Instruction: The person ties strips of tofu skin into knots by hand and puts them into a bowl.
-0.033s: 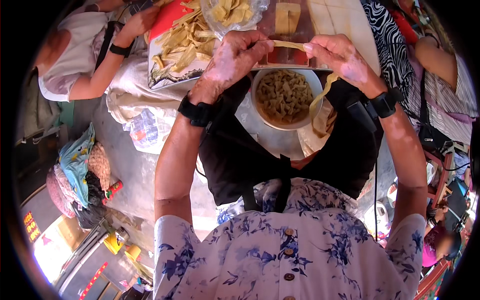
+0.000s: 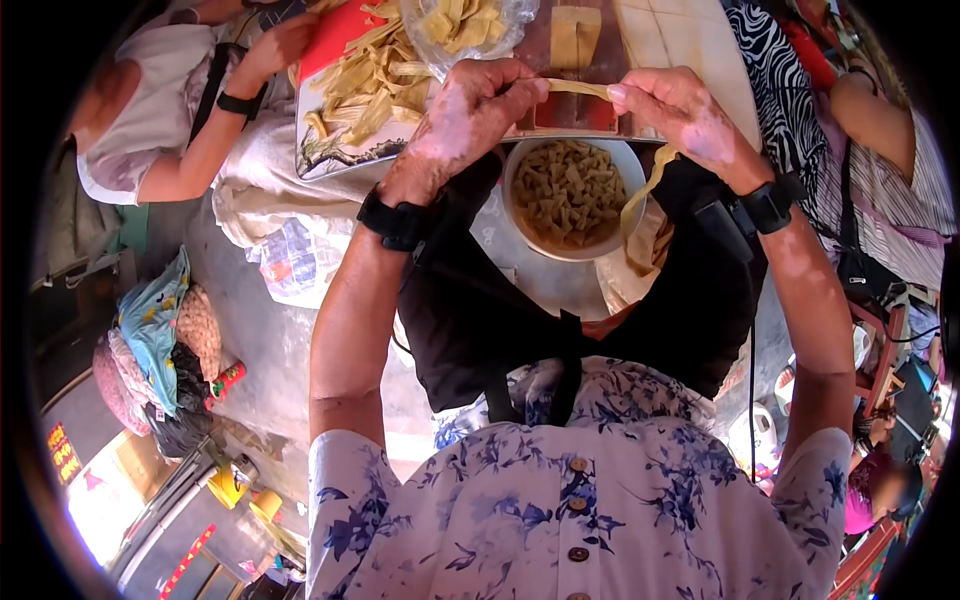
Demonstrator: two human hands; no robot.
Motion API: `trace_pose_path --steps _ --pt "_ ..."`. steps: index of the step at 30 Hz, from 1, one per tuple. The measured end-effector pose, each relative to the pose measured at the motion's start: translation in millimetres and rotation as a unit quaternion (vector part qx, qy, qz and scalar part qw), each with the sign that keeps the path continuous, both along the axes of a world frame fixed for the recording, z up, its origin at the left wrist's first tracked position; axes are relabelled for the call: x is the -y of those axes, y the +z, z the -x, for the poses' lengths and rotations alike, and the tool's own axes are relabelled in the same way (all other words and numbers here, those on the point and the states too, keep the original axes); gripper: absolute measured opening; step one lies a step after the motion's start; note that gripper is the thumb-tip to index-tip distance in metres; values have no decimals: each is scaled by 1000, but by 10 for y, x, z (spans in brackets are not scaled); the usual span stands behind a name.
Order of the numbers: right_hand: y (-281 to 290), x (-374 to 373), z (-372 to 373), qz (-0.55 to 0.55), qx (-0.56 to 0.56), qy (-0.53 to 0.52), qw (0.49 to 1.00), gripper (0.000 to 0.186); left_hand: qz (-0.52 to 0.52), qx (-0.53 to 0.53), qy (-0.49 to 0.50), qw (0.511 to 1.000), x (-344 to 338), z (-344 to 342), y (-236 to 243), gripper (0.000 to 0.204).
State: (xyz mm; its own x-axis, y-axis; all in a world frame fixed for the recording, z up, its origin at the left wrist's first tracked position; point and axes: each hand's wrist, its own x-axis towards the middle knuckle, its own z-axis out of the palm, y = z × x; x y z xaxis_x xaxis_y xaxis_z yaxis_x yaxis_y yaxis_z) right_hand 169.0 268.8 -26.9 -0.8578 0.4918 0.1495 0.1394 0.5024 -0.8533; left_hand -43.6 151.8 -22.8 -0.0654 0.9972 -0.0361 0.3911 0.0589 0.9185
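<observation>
A flat yellowish strip (image 2: 578, 88) is stretched between my two hands, its loose tail dangling beside the bowl. My left hand (image 2: 480, 120) pinches one end between thumb and fingers; my right hand (image 2: 680, 120) pinches it farther right. Both are over the edge of a dark red-brown board (image 2: 532, 55), which bears a tan rectangular block (image 2: 575, 35). Below the board a round white bowl (image 2: 522, 232) holds many small folded pieces (image 2: 562, 185). Left of my hands a tray (image 2: 318, 145) carries loose strips (image 2: 375, 90), and a clear plastic bag (image 2: 460, 25) holds more.
A co-worker's hand (image 2: 280, 45) is at the tray's upper left. Another person's arm (image 2: 870, 120) is at right, beside zebra-patterned cloth (image 2: 765, 70). Pale cloth (image 2: 250, 190) lies below the tray, a pile of coloured cloth and bags (image 2: 150, 340) at left, and a bag of strips (image 2: 645, 260) beside the bowl.
</observation>
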Motion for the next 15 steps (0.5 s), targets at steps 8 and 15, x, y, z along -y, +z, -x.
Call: trace_pose_path --steps 8,15 --pt "-86 -112 -16 13 -5 -12 1000 30 -18 28 -1 999 -182 -5 -117 21" --pt "-202 138 -278 24 39 -95 994 32 -33 -137 89 986 46 -42 -195 29"
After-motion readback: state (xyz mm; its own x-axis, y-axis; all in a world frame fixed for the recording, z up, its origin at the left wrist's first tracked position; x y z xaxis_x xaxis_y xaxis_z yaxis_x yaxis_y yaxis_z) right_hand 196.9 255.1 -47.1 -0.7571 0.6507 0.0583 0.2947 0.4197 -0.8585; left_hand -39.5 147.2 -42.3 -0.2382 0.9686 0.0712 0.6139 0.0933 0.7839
